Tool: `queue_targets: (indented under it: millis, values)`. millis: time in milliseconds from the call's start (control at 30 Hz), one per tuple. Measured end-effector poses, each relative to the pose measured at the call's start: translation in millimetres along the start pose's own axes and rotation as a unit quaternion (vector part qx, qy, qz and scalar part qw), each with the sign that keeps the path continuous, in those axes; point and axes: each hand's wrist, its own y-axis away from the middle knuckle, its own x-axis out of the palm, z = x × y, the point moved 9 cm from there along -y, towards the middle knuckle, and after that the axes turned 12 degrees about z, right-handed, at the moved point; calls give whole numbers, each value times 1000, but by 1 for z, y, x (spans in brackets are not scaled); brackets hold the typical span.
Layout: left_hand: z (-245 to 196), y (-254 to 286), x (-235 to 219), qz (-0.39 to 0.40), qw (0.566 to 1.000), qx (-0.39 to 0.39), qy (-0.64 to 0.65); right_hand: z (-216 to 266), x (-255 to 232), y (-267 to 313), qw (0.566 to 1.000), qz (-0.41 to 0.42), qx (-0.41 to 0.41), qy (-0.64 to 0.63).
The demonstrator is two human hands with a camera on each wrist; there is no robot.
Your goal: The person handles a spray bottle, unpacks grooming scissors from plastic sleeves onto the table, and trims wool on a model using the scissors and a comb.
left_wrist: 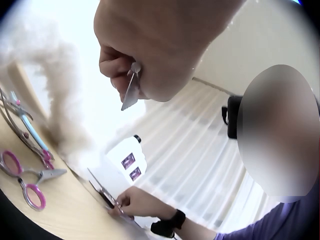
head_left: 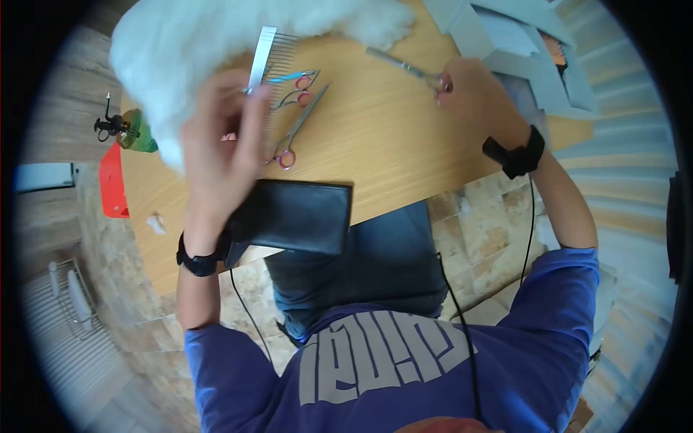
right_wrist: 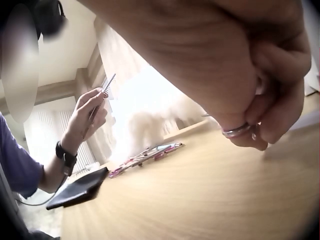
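Observation:
My left hand [head_left: 225,148] grips a metal comb [head_left: 262,56] between thumb and fingers, raised over the table, its teeth toward the right in the head view. Beyond it lies a mass of white fluffy fur [head_left: 195,40]. In my right hand [head_left: 478,94] is a pair of scissors [head_left: 406,66], held by the finger loops with the blades pointing left. Below the comb, several more scissors with pink-ringed loops [head_left: 287,159] lie on the wood, one with a light-blue part [left_wrist: 34,132]. The right wrist view shows my curled fingers, with most of the scissors hidden.
A black leather case [head_left: 303,216] lies at the table's [head_left: 382,166] near edge. White boxes [head_left: 498,36] stand at the back right. A green spray bottle [head_left: 137,131] and a red object [head_left: 112,180] sit at the left edge. Cables [head_left: 462,317] hang from both wrists.

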Motion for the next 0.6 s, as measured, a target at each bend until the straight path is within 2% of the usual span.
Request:
queue_targets:
  millis: [33,67,100,133,167,200,233,267,300,333,367,400,433,467,533,600]
  values:
    - [-7,-2,16,45,999,17,20,0,4,2,998,48,8,-48]
    - [-15,-4,30,69,995,74,7,2,7,5,990,98,17,-96]
    - [-20,-6,44,91,987,129,-8,10,2,7,992,101,11,-78]
    - [-22,-9,48,72,989,132,2,9,11,12,962,159,70,-208]
    - [-26,-11,62,111,983,145,18,13,21,19,910,214,130,-332]
    - [-32,-13,76,150,975,160,34,25,17,22,915,222,125,-312]
    - [-41,-15,78,132,977,161,44,33,8,27,885,163,139,-413]
    - [-37,-23,87,158,982,69,81,34,3,31,840,100,150,-511]
    - [-31,-27,100,188,975,-22,117,34,7,34,847,103,147,-501]
    - [-36,-32,102,143,985,-10,100,30,14,37,802,67,136,-578]
    - [-32,-37,116,139,985,-7,101,28,17,41,747,29,124,-653]
    - [-31,-44,130,141,986,29,85,34,16,43,747,27,121,-653]
    - [-40,-50,135,146,985,65,68,42,10,45,777,15,113,-619]
    - [-41,-52,139,149,985,66,63,49,4,46,803,3,106,-586]
    - [-47,-51,164,303,926,-12,226,59,-2,49,806,-6,129,-578]
    - [-51,-46,169,304,920,-7,245,56,-4,59,807,-15,152,-571]
